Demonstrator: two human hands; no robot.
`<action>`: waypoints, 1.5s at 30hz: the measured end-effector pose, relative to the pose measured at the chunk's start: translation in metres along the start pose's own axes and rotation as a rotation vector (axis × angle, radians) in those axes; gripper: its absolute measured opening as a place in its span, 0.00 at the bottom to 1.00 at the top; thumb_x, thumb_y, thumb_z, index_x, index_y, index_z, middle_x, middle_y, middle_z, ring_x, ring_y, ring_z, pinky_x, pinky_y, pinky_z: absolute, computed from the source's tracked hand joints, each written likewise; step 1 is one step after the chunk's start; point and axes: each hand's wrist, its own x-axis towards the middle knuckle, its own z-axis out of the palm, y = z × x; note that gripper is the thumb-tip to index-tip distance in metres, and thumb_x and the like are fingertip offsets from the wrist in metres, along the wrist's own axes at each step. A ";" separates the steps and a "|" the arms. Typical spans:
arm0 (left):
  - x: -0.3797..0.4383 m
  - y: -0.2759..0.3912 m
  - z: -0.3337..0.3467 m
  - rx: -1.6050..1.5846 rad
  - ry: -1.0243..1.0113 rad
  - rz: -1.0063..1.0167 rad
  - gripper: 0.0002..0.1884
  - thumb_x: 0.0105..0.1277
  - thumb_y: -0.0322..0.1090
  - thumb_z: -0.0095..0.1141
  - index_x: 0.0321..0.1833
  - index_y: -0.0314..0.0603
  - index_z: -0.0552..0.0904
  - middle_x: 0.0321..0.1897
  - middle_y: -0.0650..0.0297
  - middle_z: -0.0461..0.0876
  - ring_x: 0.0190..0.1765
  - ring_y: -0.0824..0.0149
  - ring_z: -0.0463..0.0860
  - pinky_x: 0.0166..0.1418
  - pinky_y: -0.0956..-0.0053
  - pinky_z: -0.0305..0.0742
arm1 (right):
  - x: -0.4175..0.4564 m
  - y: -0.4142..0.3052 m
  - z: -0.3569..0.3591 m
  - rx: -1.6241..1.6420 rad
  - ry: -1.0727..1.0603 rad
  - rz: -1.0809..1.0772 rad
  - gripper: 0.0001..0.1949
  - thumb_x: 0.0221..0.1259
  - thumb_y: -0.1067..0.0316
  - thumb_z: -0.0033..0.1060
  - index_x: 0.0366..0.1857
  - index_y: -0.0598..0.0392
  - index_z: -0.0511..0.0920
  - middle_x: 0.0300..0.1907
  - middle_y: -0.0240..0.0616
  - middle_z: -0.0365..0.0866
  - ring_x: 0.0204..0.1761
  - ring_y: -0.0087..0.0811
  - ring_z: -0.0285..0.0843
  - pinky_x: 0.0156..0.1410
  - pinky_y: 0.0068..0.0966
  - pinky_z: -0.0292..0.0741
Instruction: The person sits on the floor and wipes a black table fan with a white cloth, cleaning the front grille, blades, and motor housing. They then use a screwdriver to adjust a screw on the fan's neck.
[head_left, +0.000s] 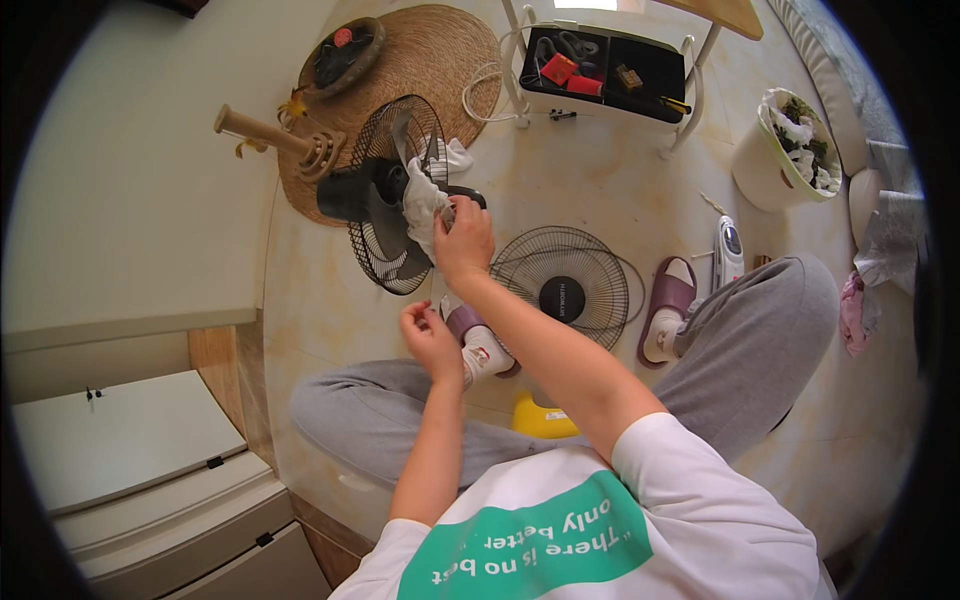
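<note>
My right hand (465, 236) is closed on a crumpled white cloth (422, 196), which lies against the grey blades (397, 217) of an electric fan. The fan's front grille is off, so the blades are bare. Behind them are the black wire rear grille (369, 251) and the dark motor housing (341, 193). My left hand (429, 337) hovers below the fan, fingers loosely bent, with nothing visible in it. Between my feet and just right of my right forearm, the round front grille (561, 289) rests on the tiled floor, its black centre cap facing up.
Behind the fan lies a round woven mat (450, 45) with a wooden post (255, 131). A two-section black tray (649, 56) stands at the back. Rightward are a waste bin (772, 169) and a white handheld device (727, 255). A yellow object (536, 420) shows under my arm.
</note>
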 end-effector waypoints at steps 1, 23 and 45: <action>0.007 0.026 -0.011 0.101 -0.021 0.226 0.06 0.66 0.22 0.48 0.43 0.38 0.73 0.44 0.57 0.79 0.44 0.62 0.77 0.51 0.68 0.72 | -0.001 -0.002 0.004 -0.020 -0.031 0.022 0.14 0.56 0.63 0.66 0.46 0.49 0.76 0.44 0.37 0.78 0.52 0.44 0.75 0.50 0.41 0.75; 0.120 0.079 -0.007 0.197 -0.170 0.373 0.28 0.65 0.31 0.62 0.67 0.38 0.68 0.66 0.48 0.67 0.67 0.51 0.69 0.68 0.61 0.66 | 0.028 -0.055 0.008 0.456 -0.211 -0.088 0.11 0.67 0.68 0.56 0.47 0.62 0.77 0.40 0.45 0.78 0.41 0.37 0.77 0.49 0.29 0.72; 0.153 0.131 0.027 0.929 -0.265 0.699 0.17 0.60 0.36 0.61 0.52 0.45 0.86 0.74 0.48 0.60 0.76 0.46 0.57 0.74 0.49 0.51 | 0.090 -0.034 0.014 0.388 0.143 -0.034 0.14 0.59 0.73 0.58 0.50 0.59 0.75 0.44 0.51 0.78 0.45 0.50 0.78 0.52 0.39 0.74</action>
